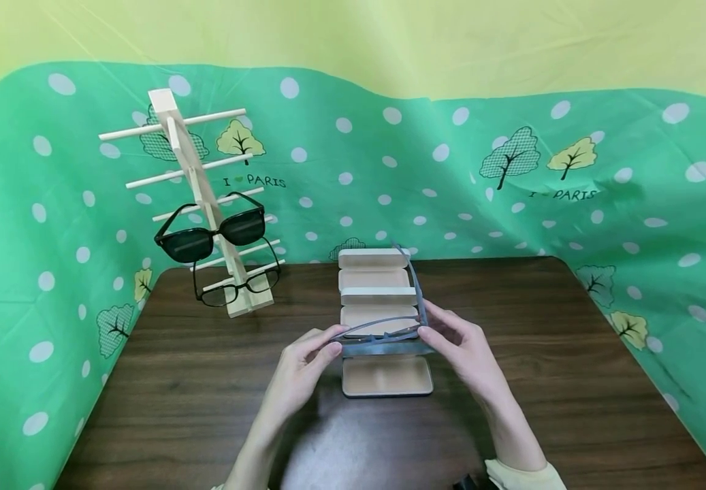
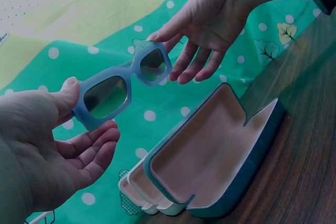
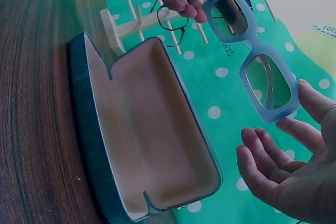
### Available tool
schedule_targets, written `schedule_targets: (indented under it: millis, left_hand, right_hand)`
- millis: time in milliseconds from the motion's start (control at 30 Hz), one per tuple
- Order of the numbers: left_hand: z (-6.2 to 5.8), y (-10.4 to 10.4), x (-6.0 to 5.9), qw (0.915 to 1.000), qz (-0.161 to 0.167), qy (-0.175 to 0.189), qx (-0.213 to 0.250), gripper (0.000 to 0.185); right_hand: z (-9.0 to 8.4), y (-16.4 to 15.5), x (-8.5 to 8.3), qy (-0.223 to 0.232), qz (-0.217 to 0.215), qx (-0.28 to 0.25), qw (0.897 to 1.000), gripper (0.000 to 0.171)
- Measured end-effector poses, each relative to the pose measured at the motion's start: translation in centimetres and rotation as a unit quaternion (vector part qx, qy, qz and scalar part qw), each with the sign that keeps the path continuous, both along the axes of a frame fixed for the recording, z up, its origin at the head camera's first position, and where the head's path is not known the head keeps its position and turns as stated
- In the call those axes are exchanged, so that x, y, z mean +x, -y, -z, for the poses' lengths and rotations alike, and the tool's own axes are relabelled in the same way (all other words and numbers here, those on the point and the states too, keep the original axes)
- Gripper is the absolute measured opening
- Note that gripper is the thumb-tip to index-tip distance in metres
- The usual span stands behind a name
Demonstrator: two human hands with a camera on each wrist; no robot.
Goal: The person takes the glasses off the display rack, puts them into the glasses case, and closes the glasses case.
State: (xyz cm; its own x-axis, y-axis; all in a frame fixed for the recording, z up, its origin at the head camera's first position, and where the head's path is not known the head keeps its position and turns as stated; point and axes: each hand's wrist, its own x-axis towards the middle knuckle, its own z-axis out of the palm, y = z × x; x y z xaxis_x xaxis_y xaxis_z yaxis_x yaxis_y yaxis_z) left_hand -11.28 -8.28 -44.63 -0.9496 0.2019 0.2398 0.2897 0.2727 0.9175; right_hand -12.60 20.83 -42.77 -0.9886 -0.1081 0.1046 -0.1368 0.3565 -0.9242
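Note:
Blue-framed sunglasses (image 2: 105, 95) are held up between my two hands, above a row of open glasses cases. My left hand (image 1: 303, 364) pinches one end of the frame between thumb and fingers. At the other end my right hand (image 1: 459, 347) pinches the frame by the hinge, its remaining fingers loose. One temple arm (image 1: 415, 279) stretches away toward the back. Below the sunglasses lies an open dark green case (image 3: 157, 124) with a beige lining, nearest to me. In the head view the sunglasses cover part of that case.
Behind it, more open pale cases (image 1: 374, 278) stand in line toward the table's back edge. A wooden display rack (image 1: 196, 180) at the left carries black sunglasses (image 1: 242, 229) and thin-framed glasses (image 1: 220, 295). A green dotted cloth (image 1: 426, 170) hangs behind the brown wooden table (image 1: 573, 381).

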Motion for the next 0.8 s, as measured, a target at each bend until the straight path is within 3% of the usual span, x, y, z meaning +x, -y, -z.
schedule_targets:
  millis: [333,800]
  left_hand:
    - [0.14,0.07,-0.15,0.9997,0.009,-0.021,-0.003,0.03]
    - [0.59,0.13,-0.32,0.9998,0.008,-0.004,0.017,0.028]
  right_hand:
    - [0.05,-0.16,-0.1,-0.023,-0.019,0.018,0.999,0.047]
    - [0.12,-0.28,-0.12,-0.051,-0.044,0.031,0.997,0.041]
